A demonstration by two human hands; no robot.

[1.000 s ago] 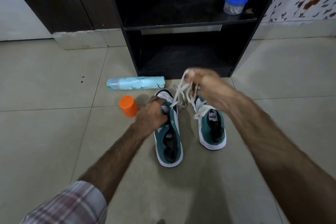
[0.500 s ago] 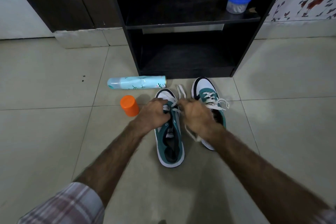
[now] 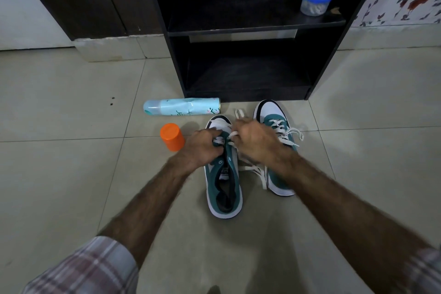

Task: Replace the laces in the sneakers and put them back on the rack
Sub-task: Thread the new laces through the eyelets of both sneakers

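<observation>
Two teal-and-white sneakers stand side by side on the tiled floor before the dark rack (image 3: 248, 31). The left sneaker (image 3: 224, 188) is only partly laced near the toe. My left hand (image 3: 201, 147) grips its front left side by the eyelets. My right hand (image 3: 256, 142) pinches the white lace (image 3: 239, 114) over the left sneaker's toe end; loose lace trails between the shoes. The right sneaker (image 3: 276, 117) is laced, and my right forearm hides its middle.
A light blue spray can (image 3: 181, 107) lies on its side left of the shoes. Its orange cap (image 3: 171, 136) stands close to my left hand. A blue-lidded jar (image 3: 315, 0) sits on the rack's upper shelf. The lower shelf (image 3: 248, 76) holds nothing.
My right hand came down from pulling the lace high over the shoes to the left sneaker's eyelets. My left hand kept its grip on the sneaker.
</observation>
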